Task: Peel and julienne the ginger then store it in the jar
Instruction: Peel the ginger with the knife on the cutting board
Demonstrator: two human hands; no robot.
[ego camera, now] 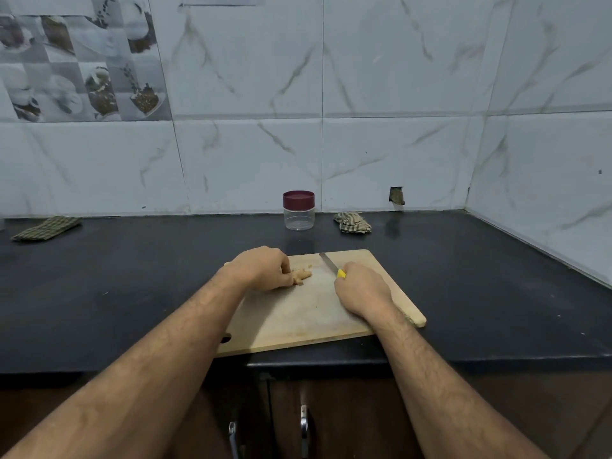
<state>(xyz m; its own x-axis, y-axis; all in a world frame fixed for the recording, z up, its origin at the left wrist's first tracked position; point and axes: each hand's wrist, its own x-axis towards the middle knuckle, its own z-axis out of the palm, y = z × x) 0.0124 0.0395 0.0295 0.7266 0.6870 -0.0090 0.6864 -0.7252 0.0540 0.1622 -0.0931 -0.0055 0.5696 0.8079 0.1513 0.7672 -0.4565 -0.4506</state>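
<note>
A pale knob of ginger point(303, 275) lies on the wooden cutting board point(298, 319), toward its far left. My left hand point(265, 268) grips the ginger's left end with curled fingers. My right hand point(361, 289) holds a knife point(328, 262) by its yellow handle; the blade points away from me and to the left, lying low over the board to the right of the ginger. A clear jar point(299, 212) with a maroon lid on it stands by the wall behind the board.
The board lies on a black counter point(132, 293) whose front edge runs just below it. A folded checked cloth point(46, 228) lies at the far left, a crumpled one point(352, 222) right of the jar. Tiled walls close the back and right.
</note>
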